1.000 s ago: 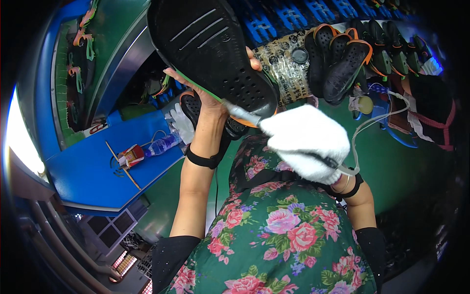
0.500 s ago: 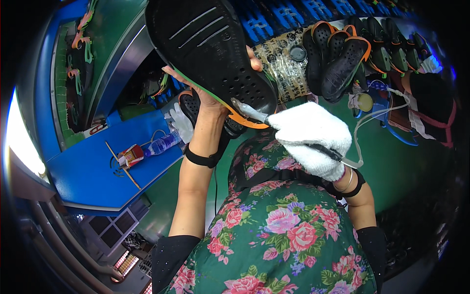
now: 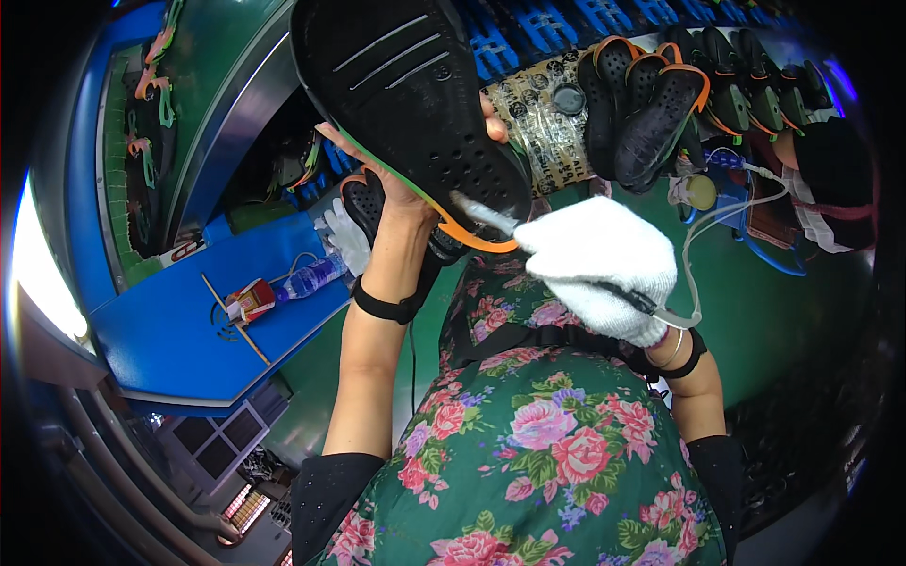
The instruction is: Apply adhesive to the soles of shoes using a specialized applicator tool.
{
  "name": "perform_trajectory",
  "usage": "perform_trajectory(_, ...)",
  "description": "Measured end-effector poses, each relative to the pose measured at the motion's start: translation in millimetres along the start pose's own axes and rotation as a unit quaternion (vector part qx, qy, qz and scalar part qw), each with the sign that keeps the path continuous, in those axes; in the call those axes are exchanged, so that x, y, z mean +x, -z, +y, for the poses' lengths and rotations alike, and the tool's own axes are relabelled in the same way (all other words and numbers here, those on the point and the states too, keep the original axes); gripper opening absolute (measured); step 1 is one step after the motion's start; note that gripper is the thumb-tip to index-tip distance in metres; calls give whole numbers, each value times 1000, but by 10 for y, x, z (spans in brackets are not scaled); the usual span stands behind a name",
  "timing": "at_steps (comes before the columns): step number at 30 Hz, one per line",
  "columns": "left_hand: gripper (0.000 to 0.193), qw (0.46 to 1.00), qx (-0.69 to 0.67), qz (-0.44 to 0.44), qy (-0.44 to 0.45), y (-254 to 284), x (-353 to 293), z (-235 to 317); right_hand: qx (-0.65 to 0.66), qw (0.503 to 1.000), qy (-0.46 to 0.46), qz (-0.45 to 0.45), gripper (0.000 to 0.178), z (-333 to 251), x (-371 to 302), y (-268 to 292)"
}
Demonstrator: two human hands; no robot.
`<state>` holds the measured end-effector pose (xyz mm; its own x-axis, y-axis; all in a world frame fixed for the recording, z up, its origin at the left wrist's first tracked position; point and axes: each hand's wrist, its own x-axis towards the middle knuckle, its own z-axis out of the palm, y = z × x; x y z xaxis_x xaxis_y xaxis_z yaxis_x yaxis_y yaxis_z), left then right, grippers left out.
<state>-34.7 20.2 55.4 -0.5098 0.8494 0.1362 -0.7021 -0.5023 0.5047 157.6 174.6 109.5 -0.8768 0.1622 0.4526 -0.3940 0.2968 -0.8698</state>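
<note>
A large black clog [image 3: 396, 113] with small round holes and three pale lines fills the upper middle, trimmed green and orange along its lower edge. My bare left hand [image 3: 400, 193] grips it from behind; fingertips show at its right side, the rest of the fingers hidden. In a white knit glove, my right hand [image 3: 604, 269] is closed round a slim dark-handled tool [image 3: 489, 217]. Its pale, flat tip lies over the clog's holed end, against the surface as far as I can see. A grey tube or cord trails from its rear.
More black clogs [image 3: 651, 123] with orange straps stand at right, beside a taped cardboard box [image 3: 543, 132] bearing a round black lid [image 3: 569, 98]. A small yellowish jar [image 3: 700, 192] stands below them. At left, a blue table [image 3: 160, 330] holds a bottle [image 3: 311, 275] and a red carton [image 3: 251, 300].
The clog has shifted slightly right and down. The tool's tip has tilted a little and still lies over the holed end; both hands keep their holds.
</note>
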Motion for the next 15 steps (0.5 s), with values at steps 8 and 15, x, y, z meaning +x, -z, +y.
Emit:
perform_trajectory(8, 138, 994, 83, 76, -10, 145, -41, 10, 107, 992, -51, -47, 17, 57, -16, -75)
perform_trajectory(15, 136, 990, 45, 107, 76, 87, -93, 48, -1, 996, 52, -70, 25, 160, -7, -34)
